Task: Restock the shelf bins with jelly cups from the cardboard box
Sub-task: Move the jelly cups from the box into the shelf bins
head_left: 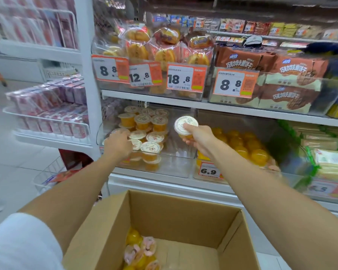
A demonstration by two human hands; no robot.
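In the middle of the frame, the right hand [197,136] holds one jelly cup [185,126] up in front of the shelf, fingers wrapped around its sides, foil lid facing us. The left hand [118,144] is down in the clear bin [180,152] at center left, on top of the stacked cups [144,131] there. It looks closed on a cup at the front left of the pile, but blur makes that hard to tell.

More cups wait in the cardboard box [176,217] at the bottom of the frame.

A cup like this is probably small and light. The plastic sides look smooth and may be a bit slippery. The foil top is thin, so poking it could tear it. Best to hold it around the sides.
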